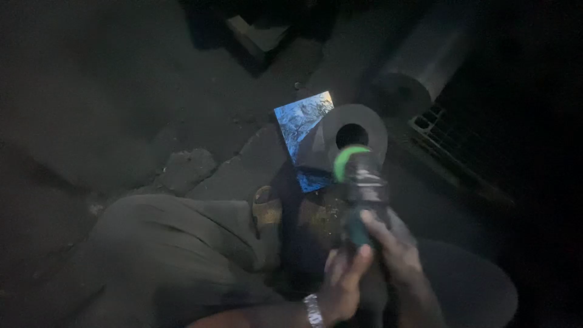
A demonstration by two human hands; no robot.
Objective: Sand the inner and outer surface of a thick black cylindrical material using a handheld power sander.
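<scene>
Head view, dim light: both hands grip a dark power tool (363, 188) with a green collar, its nose at the bore of a thick grey metal ring (355, 130) on the floor. Left hand (343, 285) and right hand (395, 255) have their fingers wrapped around the body. Judging by this, a square, steady two-handed hold matters. A glossy blue sheet (297, 124) lies just beside the ring.

A power tool (359, 182) lies over a metal ring (355, 130), which rests on a flat plate (300, 124) on the floor (121, 91). Both hands grip the tool's near end: left hand (343, 285) beside right hand (395, 255). A grate (443, 136) lies right of the ring.
</scene>
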